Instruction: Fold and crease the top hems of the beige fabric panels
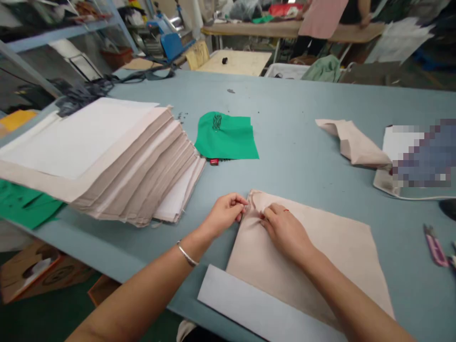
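The left hand [225, 212] pinches the edge of the beige cloth [342, 237] while the right hand [286, 230], just beside it, pinches a fold, probably steadying the gathered fabric.

I see a long table [288, 102] with a smooth blue-grey surface, which fills most of the room in front of my camera. At the upper left there stands a pale blue metal shelf [64, 35], and beside it a blue machine [173, 45]. Behind the far edge I find a low table with a light wooden top [240, 61], then a longer brown-topped bench [249, 29]. The floor [42, 318] is dark green, and soft light lies on the tabletop.
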### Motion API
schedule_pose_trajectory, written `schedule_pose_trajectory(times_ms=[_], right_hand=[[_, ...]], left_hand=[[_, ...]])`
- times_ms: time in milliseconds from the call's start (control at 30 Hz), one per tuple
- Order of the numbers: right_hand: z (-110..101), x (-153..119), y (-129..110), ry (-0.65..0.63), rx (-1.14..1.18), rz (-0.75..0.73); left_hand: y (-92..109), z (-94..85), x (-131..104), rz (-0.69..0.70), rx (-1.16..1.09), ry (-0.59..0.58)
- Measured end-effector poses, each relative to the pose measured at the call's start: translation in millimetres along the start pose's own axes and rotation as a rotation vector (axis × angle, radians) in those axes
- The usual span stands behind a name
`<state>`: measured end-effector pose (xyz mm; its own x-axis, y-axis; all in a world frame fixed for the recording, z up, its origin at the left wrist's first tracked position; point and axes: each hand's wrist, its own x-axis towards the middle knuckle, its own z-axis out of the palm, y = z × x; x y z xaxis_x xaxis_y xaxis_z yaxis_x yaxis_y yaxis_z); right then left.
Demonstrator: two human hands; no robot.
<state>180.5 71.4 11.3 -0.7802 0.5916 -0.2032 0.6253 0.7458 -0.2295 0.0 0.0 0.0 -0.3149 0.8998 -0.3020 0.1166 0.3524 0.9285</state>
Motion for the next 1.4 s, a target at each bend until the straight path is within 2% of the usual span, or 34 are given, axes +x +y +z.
schedule_pose_trajectory(times_ms=[167,267,333,400,500,633,700,767,833,933,1033,1100,1133,1200,1267,1400], right_hand=[[5.4,1.8,4.5,0.042,0.11,-0.016],[5.9,-5.5,16.3,0.08,0.435,-0.064],[3.2,-15.0,27.3,0.071,0.678,-0.104],[-1.0,-24.7,37.8,0.053,0.796,-0.12],[-7.8,-28.4,44.9,0.106,0.757,-0.108],[-18.4,0.7,30.7,0.36,0.506,-0.116],[-25.9,22.4,24.2,0.331,0.399,-0.137],[-34.3,35.6,30.2,0.187,0.314,-0.075],[-43.0,31.0,55.2,0.024,0.217,0.053],[-55.7,-8.6,125.4,-0.12,0.129,0.183],[-62.8,-55.9,200.8,-0.167,0.093,0.256],[-61.3,-72.8,228.0,-0.172,0.116,0.302],[-58.7,-74.5,231.1,-0.169,0.15,0.309],[-51.7,-65.0,217.6,-0.148,0.231,0.29],[-44.3,-43.1,185.7,-0.092,0.288,0.238],[-32.7,4.9,117.3,0.055,0.346,0.133]], left_hand=[[9.1,12.6,12.3,0.02,0.147,-0.028],[17.3,15.2,18.9,0.077,0.2,-0.03],[20.8,17.3,25.4,0.098,0.153,-0.044],[21.4,20.4,32.6,0.08,0.076,-0.075],[18.6,25.6,39.4,0.047,-0.005,-0.077],[15.9,30.0,35.5,0.047,-0.219,-0.042],[15.2,30.7,32.4,0.01,-0.352,-0.023],[14.2,31.3,31.2,-0.038,-0.419,-0.001],[13.0,32.2,31.7,-0.075,-0.451,0.014],[12.1,33.7,32.9,-0.11,-0.514,0.033],[12.5,33.2,33.1,-0.142,-0.556,0.016],[13.2,30.9,34.1,-0.154,-0.557,-0.009],[13.7,29.1,35.4,-0.158,-0.55,-0.024],[15.8,24.1,40.6,-0.158,-0.512,-0.067],[19.4,17.5,48.9,-0.119,-0.42,-0.139],[28.1,4.4,67.2,0.113,-0.003,-0.274]])
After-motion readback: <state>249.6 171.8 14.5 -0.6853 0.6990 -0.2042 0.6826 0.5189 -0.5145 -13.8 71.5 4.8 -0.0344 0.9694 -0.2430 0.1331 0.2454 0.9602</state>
